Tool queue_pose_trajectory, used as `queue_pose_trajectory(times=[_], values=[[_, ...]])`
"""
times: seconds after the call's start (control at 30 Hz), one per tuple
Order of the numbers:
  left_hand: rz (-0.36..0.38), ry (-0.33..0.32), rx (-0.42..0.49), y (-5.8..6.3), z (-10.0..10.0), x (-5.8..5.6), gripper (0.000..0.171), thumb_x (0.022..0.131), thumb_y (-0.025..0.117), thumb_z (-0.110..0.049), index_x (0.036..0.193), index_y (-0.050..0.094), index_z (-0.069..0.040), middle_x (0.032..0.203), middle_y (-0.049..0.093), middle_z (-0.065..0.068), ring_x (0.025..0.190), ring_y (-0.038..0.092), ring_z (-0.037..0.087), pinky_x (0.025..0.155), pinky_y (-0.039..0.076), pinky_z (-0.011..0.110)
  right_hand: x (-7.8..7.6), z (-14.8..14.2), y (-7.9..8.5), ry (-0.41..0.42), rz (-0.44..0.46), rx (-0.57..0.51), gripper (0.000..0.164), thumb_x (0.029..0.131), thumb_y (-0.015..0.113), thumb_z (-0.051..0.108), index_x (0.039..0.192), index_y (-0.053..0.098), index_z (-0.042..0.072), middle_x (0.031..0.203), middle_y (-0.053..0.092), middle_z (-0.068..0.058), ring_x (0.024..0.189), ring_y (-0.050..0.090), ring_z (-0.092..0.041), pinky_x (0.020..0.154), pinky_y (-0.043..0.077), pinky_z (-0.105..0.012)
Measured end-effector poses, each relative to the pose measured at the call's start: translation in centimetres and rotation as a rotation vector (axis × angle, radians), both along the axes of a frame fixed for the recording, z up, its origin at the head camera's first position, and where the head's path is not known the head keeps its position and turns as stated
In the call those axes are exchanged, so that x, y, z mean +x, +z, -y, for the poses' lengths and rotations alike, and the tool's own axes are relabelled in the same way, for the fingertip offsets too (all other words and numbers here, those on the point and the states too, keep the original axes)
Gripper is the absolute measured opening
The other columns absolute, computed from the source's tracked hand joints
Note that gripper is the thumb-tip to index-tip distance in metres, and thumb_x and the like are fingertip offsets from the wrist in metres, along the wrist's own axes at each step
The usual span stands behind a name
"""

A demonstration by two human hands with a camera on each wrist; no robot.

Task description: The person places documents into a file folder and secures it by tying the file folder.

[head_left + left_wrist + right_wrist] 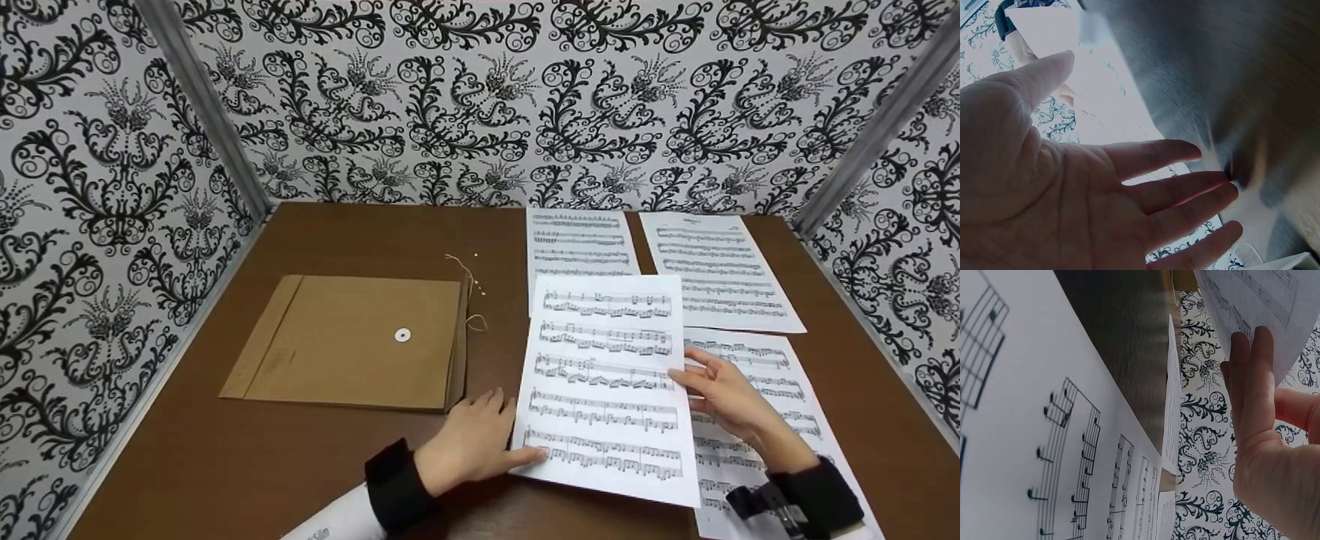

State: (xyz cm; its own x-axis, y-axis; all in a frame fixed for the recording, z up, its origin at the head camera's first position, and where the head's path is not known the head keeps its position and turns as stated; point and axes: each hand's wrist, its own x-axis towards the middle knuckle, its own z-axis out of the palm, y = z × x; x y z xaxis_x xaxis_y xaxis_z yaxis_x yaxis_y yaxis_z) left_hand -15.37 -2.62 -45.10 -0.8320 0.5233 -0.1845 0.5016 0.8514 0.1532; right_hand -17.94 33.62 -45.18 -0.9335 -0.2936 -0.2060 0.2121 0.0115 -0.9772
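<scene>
A printed page of sheet music [607,386] is held up at a tilt over the table's right half. At its right edge my right hand [726,397] pinches it, thumb on the printed face and fingers behind, as the right wrist view also shows. My left hand [472,441] is at the page's lower left corner, thumb [529,455] over the printed face. Its other fingers [1168,194] stretch out nearly straight, their tips close to the tabletop. Left of that hand lies a brown paper envelope [352,337] with a white button [403,334] on it.
Other music pages lie on the brown table [360,232]: one behind the held page [581,240], one at the far right [720,270], and one under the right forearm [780,420]. A thin string [470,274] trails from the envelope. Patterned walls [480,97] enclose the table.
</scene>
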Motion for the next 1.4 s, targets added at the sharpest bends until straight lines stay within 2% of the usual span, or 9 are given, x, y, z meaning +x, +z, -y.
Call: queue_pose_trajectory(times=[0.2,0.43,0.57,0.73,0.83,0.93,1.1,1.3,1.4], values=[[-0.013,-0.023,0.110,0.0,0.5,-0.2,0.082,0.095,0.055,-0.068,0.150,0.051,-0.006,0.153,0.054,0.020,0.140,0.056,0.034,0.112,0.050,0.049,0.0,-0.1,0.1,-0.071,0.031,0.016,0.076,0.106,0.052,0.010,0.158,0.002,-0.012,0.108,0.075,0.013,0.097,0.076,-0.008,0.084,0.063,-0.028],[0.041,-0.002,0.288,0.4,1.0,-0.9,0.075,0.095,0.067,-0.051,0.155,0.045,-0.012,0.153,0.054,0.019,0.137,0.058,0.034,0.105,0.054,0.052,0.0,-0.2,0.1,-0.103,0.011,0.011,0.064,0.106,0.053,0.010,0.154,0.016,-0.010,0.107,0.076,0.009,0.094,0.077,-0.011,0.081,0.064,-0.028],[0.070,0.000,0.350,0.5,1.3,-1.6,0.069,0.097,0.068,-0.041,0.155,0.045,-0.011,0.150,0.058,0.014,0.133,0.062,0.030,0.104,0.054,0.048,-0.1,0.0,0.0,-0.129,0.015,-0.013,0.063,0.105,0.053,0.010,0.154,0.017,-0.009,0.107,0.076,0.010,0.095,0.077,-0.011,0.082,0.064,-0.029],[0.143,-0.026,0.469,0.6,1.7,-2.7,0.066,0.099,0.068,-0.027,0.157,0.042,-0.010,0.143,0.065,0.011,0.125,0.066,0.025,0.101,0.055,0.040,-0.1,0.4,0.1,-0.158,0.024,-0.032,0.068,0.106,0.051,0.008,0.157,0.010,-0.010,0.107,0.076,0.011,0.095,0.076,-0.009,0.084,0.063,-0.028],[0.199,-0.032,0.571,0.7,1.7,-3.2,0.066,0.099,0.067,-0.018,0.157,0.039,-0.007,0.136,0.069,0.013,0.119,0.070,0.024,0.093,0.057,0.032,-0.1,0.6,0.3,-0.161,0.024,-0.051,0.071,0.106,0.051,0.007,0.158,0.005,-0.009,0.107,0.076,0.011,0.095,0.077,-0.009,0.084,0.063,-0.028],[0.250,-0.033,0.665,0.7,1.8,-3.6,0.061,0.100,0.063,-0.011,0.155,0.040,-0.002,0.133,0.070,0.017,0.119,0.071,0.028,0.092,0.059,0.030,-0.1,1.0,0.4,-0.162,0.022,-0.064,0.072,0.106,0.050,0.006,0.159,0.004,-0.009,0.107,0.076,0.012,0.097,0.076,-0.009,0.085,0.063,-0.027],[0.293,-0.011,0.768,0.8,2.2,-4.5,0.049,0.103,0.053,-0.003,0.151,0.044,0.002,0.136,0.066,0.023,0.121,0.070,0.035,0.093,0.060,0.039,-0.2,1.8,0.8,-0.182,0.015,-0.082,0.071,0.105,0.049,0.004,0.159,0.005,-0.008,0.108,0.076,0.012,0.098,0.076,-0.009,0.087,0.062,-0.026],[0.308,-0.017,0.870,1.3,2.7,-5.6,0.048,0.103,0.044,0.002,0.151,0.042,0.007,0.135,0.064,0.029,0.120,0.068,0.040,0.095,0.059,0.048,-0.3,2.7,0.9,-0.181,-0.012,-0.116,0.069,0.105,0.048,0.002,0.159,0.007,-0.009,0.110,0.076,0.012,0.101,0.076,-0.009,0.087,0.062,-0.025],[0.323,-0.012,0.912,1.6,3.0,-6.2,0.048,0.103,0.041,0.003,0.151,0.040,0.008,0.135,0.063,0.030,0.118,0.068,0.041,0.096,0.059,0.048,-0.4,3.1,0.9,-0.169,-0.016,-0.125,0.069,0.105,0.049,0.001,0.159,0.008,-0.009,0.111,0.076,0.013,0.102,0.075,-0.008,0.087,0.062,-0.026]])
